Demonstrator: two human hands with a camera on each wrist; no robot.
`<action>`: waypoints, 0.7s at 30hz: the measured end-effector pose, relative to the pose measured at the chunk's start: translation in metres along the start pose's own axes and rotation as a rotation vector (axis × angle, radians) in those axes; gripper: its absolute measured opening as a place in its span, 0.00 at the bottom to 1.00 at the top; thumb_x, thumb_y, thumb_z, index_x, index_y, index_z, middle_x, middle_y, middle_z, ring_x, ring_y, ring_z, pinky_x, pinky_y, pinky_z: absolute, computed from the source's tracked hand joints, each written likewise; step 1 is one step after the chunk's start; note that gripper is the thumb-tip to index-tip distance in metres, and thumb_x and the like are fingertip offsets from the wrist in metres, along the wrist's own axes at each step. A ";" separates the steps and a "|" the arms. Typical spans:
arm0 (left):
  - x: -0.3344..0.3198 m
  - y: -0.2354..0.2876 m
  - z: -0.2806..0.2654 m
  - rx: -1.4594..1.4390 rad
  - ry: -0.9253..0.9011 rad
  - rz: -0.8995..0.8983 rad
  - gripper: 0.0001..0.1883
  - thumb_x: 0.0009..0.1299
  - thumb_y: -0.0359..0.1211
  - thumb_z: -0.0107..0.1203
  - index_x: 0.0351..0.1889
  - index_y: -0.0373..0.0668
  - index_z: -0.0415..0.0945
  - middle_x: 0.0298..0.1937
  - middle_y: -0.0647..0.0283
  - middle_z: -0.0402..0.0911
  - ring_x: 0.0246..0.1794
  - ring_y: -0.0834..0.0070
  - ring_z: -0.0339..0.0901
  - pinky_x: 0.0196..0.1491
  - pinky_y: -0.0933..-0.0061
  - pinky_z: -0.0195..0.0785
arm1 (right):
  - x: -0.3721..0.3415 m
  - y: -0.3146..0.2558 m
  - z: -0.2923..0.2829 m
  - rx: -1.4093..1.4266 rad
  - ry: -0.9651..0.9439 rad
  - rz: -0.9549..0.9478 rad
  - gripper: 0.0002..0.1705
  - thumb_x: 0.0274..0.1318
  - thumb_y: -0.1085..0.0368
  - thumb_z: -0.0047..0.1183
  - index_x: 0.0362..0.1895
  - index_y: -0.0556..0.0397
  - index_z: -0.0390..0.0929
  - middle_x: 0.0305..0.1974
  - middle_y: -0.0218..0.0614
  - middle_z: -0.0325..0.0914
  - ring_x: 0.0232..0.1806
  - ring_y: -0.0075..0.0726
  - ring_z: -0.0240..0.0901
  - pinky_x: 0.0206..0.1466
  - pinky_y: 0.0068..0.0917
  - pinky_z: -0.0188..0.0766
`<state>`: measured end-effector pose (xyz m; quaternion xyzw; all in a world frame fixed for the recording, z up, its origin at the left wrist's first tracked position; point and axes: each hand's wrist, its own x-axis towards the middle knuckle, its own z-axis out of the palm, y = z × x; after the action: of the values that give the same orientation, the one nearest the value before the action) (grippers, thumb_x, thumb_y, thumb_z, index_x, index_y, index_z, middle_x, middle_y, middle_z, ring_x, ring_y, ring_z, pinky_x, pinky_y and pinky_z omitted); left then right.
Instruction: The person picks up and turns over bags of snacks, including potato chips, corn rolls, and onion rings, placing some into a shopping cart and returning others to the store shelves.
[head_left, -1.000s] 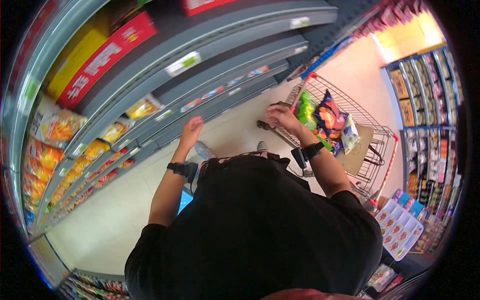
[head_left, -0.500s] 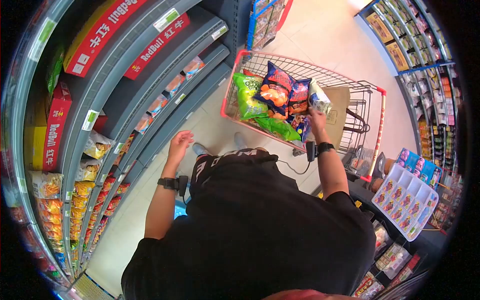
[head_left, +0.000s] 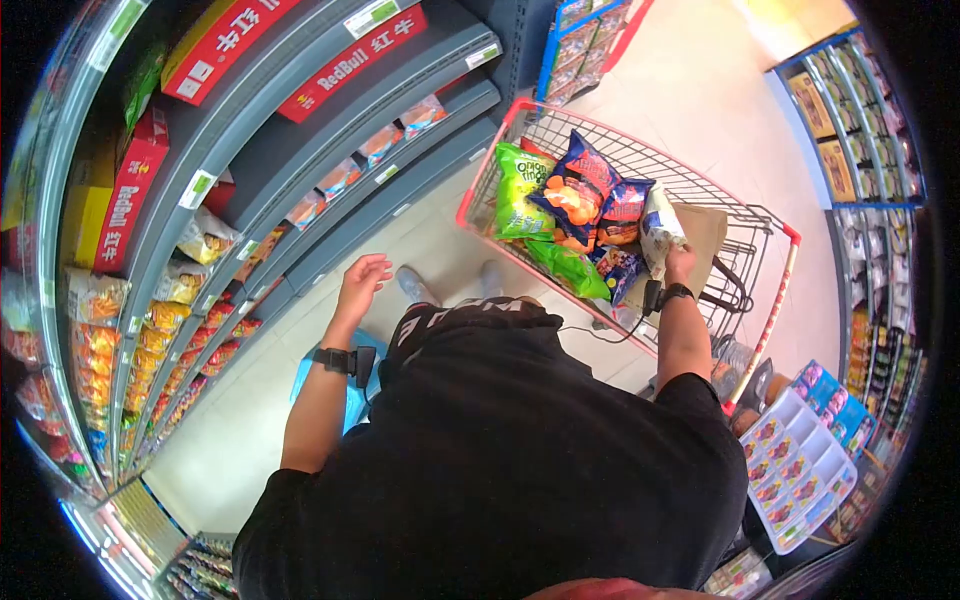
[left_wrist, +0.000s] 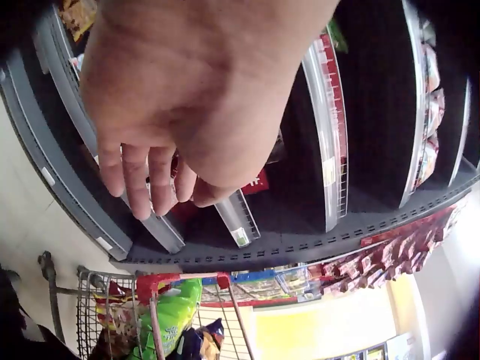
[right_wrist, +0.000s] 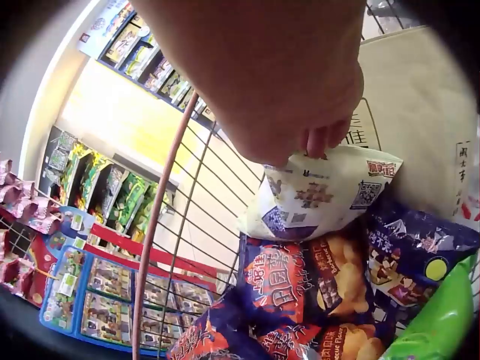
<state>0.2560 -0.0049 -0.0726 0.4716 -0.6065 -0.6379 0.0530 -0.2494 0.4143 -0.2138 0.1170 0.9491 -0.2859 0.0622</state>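
My right hand [head_left: 679,264] reaches into the shopping cart [head_left: 465,215] and pinches the top edge of a white snack bag [right_wrist: 322,195]. This bag, with purple corners and printed codes, lies between a brown paper bag [right_wrist: 420,97] and dark blue chip bags [right_wrist: 277,277]. In the right wrist view my hand hides part of its upper edge. My left hand [head_left: 361,285] hangs in the air in front of the shelves, fingers loosely bent, holding nothing. Green chip bags [head_left: 524,190] lie at the cart's far left end.
Shelves [head_left: 370,120] with Red Bull boxes [head_left: 350,65] and bagged snacks [head_left: 95,340] run along my left. A display rack [head_left: 590,50] stands beyond the cart. On the right are a compartmented white tray [head_left: 800,470] and more stocked shelves [head_left: 870,150].
My right hand has moved from the cart's left end to the white bag and now grips it. The view has turned, showing more of the cart. My left hand stays raised and holds nothing.
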 end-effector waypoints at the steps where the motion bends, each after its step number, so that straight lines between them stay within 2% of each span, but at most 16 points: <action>1: -0.004 -0.001 -0.001 -0.003 0.007 -0.007 0.14 0.72 0.36 0.48 0.54 0.45 0.72 0.50 0.64 0.81 0.46 0.75 0.78 0.46 0.73 0.67 | 0.000 -0.002 -0.001 0.005 -0.003 0.019 0.28 0.49 0.60 0.64 0.51 0.67 0.74 0.45 0.58 0.78 0.50 0.51 0.76 0.54 0.37 0.69; 4: -0.008 -0.002 -0.001 -0.007 0.010 -0.018 0.14 0.72 0.37 0.48 0.54 0.46 0.72 0.50 0.64 0.81 0.46 0.75 0.78 0.47 0.72 0.67 | 0.011 0.009 0.005 -0.005 0.012 0.006 0.22 0.50 0.61 0.61 0.45 0.66 0.78 0.40 0.56 0.80 0.45 0.50 0.78 0.50 0.37 0.70; 9: -0.008 0.002 0.003 -0.003 -0.012 -0.013 0.15 0.71 0.38 0.49 0.54 0.46 0.72 0.50 0.63 0.81 0.46 0.74 0.78 0.48 0.72 0.66 | 0.013 0.018 0.002 0.018 0.013 -0.045 0.16 0.50 0.63 0.59 0.37 0.65 0.81 0.33 0.53 0.81 0.35 0.46 0.79 0.41 0.36 0.72; 12: -0.005 0.004 0.005 0.007 -0.032 -0.009 0.15 0.71 0.39 0.50 0.54 0.46 0.72 0.50 0.63 0.80 0.47 0.74 0.78 0.48 0.71 0.66 | 0.035 0.047 0.011 0.027 -0.020 -0.060 0.18 0.49 0.62 0.59 0.40 0.65 0.80 0.30 0.52 0.81 0.33 0.44 0.79 0.38 0.36 0.72; 14: -0.002 0.004 0.007 0.019 -0.044 -0.008 0.15 0.71 0.39 0.50 0.54 0.46 0.72 0.51 0.63 0.80 0.47 0.74 0.78 0.48 0.71 0.66 | 0.039 0.050 0.010 0.002 0.006 -0.155 0.20 0.49 0.62 0.59 0.43 0.65 0.78 0.30 0.52 0.81 0.33 0.44 0.79 0.38 0.36 0.72; 18: -0.002 0.004 0.008 0.040 -0.068 -0.002 0.15 0.72 0.38 0.49 0.54 0.45 0.72 0.51 0.63 0.80 0.47 0.74 0.78 0.47 0.72 0.66 | 0.021 0.024 0.002 0.011 0.058 -0.255 0.23 0.48 0.63 0.59 0.48 0.65 0.75 0.32 0.53 0.81 0.35 0.46 0.79 0.40 0.37 0.72; 21: -0.005 0.002 0.008 0.034 -0.063 -0.009 0.15 0.72 0.38 0.49 0.54 0.45 0.72 0.51 0.64 0.80 0.46 0.75 0.78 0.47 0.72 0.66 | 0.018 0.016 0.001 0.027 0.090 -0.284 0.22 0.47 0.63 0.59 0.45 0.65 0.77 0.32 0.54 0.80 0.37 0.48 0.79 0.43 0.38 0.72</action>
<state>0.2520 0.0035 -0.0697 0.4551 -0.6162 -0.6423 0.0230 -0.2628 0.4300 -0.2266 -0.0050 0.9539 -0.2992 -0.0228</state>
